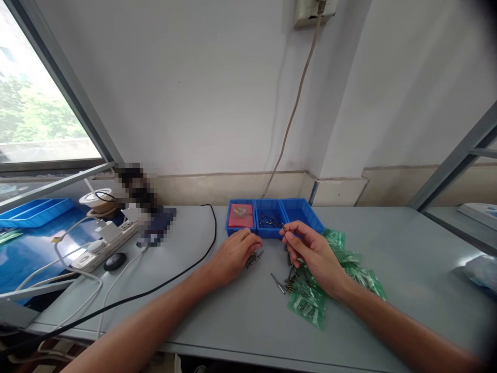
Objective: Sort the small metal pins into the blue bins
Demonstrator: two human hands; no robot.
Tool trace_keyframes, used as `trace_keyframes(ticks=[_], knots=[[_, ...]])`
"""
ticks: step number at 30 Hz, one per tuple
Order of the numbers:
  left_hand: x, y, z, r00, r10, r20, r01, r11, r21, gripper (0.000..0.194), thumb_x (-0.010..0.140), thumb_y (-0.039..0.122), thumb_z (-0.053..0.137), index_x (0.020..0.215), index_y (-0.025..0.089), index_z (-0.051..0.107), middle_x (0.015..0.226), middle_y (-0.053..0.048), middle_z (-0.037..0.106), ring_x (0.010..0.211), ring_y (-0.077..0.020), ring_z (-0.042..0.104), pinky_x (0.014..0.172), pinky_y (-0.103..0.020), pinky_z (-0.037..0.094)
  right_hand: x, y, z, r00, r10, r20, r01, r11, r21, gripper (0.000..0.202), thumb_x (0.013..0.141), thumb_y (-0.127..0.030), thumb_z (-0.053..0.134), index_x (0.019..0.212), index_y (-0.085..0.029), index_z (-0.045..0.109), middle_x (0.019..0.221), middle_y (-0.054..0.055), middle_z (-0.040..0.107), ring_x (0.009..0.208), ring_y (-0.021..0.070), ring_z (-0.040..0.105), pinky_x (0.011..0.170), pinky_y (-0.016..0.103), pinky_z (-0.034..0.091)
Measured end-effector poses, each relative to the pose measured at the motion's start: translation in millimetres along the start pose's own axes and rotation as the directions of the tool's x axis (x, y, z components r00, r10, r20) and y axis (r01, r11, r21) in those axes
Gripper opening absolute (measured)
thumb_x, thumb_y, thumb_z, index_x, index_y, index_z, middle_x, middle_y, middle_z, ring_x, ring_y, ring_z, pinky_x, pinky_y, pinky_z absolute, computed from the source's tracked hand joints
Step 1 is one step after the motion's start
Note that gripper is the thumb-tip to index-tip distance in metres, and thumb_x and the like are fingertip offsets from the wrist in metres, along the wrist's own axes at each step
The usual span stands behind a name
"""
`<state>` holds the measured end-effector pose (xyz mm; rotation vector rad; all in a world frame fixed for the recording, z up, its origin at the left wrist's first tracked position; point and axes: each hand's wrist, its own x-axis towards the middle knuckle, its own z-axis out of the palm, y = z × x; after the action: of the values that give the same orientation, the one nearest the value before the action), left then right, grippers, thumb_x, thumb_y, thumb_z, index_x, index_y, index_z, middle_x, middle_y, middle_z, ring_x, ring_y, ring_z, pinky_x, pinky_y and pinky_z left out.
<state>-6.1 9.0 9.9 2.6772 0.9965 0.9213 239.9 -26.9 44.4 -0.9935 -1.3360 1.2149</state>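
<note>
My right hand (314, 256) is raised just in front of the blue bins, thumb and forefinger pinching a small metal pin (284, 227). Below it lies a loose pile of metal pins (289, 282), partly hidden by the hand. My left hand (236, 254) rests low over the table with its fingers bent together. Whatever those fingers hold, if anything, is hidden. A few metal pins (253, 260) lie right beside its fingertips. Green plastic bags (307, 305) of metal pins lie under and around my right wrist.
Three joined blue bins (301, 215) stand behind my hands; the middle one holds metal pins, the left one a red packet (239, 215). A black cable (186, 272) crosses the table on the left. Farther left are a power strip (104, 246) and a black mouse-like object (115, 261).
</note>
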Motion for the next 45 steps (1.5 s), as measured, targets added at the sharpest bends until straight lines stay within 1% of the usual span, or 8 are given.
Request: trace_keyframes(ticks=[7, 14, 21, 33, 39, 45], knots=[[-0.5, -1.5, 1.0, 1.000, -0.019, 0.003, 0.019, 0.999, -0.032, 0.020, 0.116, 0.027, 0.043, 0.116, 0.021, 0.062, 0.104, -0.004, 0.065, 0.097, -0.0187, 0.063, 0.088, -0.030, 0.050, 0.3, -0.8, -1.2, 1.000, -0.007, -0.002, 0.007, 1.000, 0.002, 0.037, 0.094, -0.059, 0.076, 0.107, -0.025, 0.069, 0.091, 0.000, 0.065, 0.055, 0.0091, 0.050, 0.048, 0.025, 0.046], [-0.4, -2.1, 1.1, 1.000, -0.029, 0.007, 0.029, 0.999, -0.017, 0.021, 0.116, 0.028, 0.043, 0.115, 0.022, 0.062, 0.103, -0.004, 0.065, 0.096, -0.0185, 0.062, 0.087, -0.030, 0.050, 0.1, -0.1, -1.3, 1.000, 0.002, 0.009, -0.002, 1.000, 0.007, 0.037, 0.095, -0.059, 0.076, 0.107, -0.025, 0.069, 0.087, -0.001, 0.064, 0.056, 0.0096, 0.050, 0.048, 0.024, 0.046], [0.2, -1.2, -0.2, 0.999, -0.011, -0.032, 0.011, 1.000, -0.030, 0.020, 0.116, 0.028, 0.043, 0.114, 0.021, 0.062, 0.105, -0.004, 0.066, 0.096, -0.0189, 0.063, 0.088, -0.030, 0.050, -0.9, -2.7, -0.4, 1.000, 0.011, 0.011, -0.011, 1.000, 0.004, 0.039, 0.093, -0.060, 0.077, 0.106, -0.024, 0.069, 0.089, 0.000, 0.064, 0.057, 0.0099, 0.050, 0.049, 0.025, 0.047], [-1.4, -0.9, 0.7, 0.999, -0.027, -0.024, 0.027, 0.999, -0.017, 0.027, 0.118, 0.028, 0.036, 0.118, 0.021, 0.062, 0.103, -0.005, 0.060, 0.092, -0.0179, 0.060, 0.085, -0.030, 0.050, -0.5, -2.2, -0.1, 1.000, 0.011, 0.011, -0.011, 1.000, -0.004, 0.040, 0.093, -0.061, 0.076, 0.106, -0.024, 0.069, 0.089, 0.001, 0.064, 0.057, 0.0103, 0.050, 0.049, 0.025, 0.046], [-1.3, -2.5, 0.6, 0.998, -0.040, -0.039, 0.039, 0.999, -0.021, 0.026, 0.118, 0.028, 0.036, 0.119, 0.022, 0.061, 0.104, -0.004, 0.062, 0.093, -0.0180, 0.061, 0.087, -0.030, 0.050, -0.9, -2.8, -0.4, 1.000, 0.021, 0.011, -0.021, 1.000, 0.001, 0.041, 0.092, -0.062, 0.077, 0.105, -0.024, 0.069, 0.087, 0.000, 0.063, 0.057, 0.0106, 0.050, 0.049, 0.025, 0.046], [-1.4, -2.6, 2.1, 0.999, -0.041, -0.036, 0.040, 0.999, -0.014, 0.025, 0.118, 0.029, 0.037, 0.118, 0.022, 0.061, 0.104, -0.004, 0.061, 0.092, -0.0178, 0.061, 0.084, -0.029, 0.049, -1.0, -2.8, -0.1, 1.000, 0.021, 0.008, -0.021, 1.000, 0.000, 0.041, 0.091, -0.062, 0.078, 0.105, -0.024, 0.069, 0.088, 0.000, 0.065, 0.056, 0.0097, 0.049, 0.048, 0.025, 0.046]])
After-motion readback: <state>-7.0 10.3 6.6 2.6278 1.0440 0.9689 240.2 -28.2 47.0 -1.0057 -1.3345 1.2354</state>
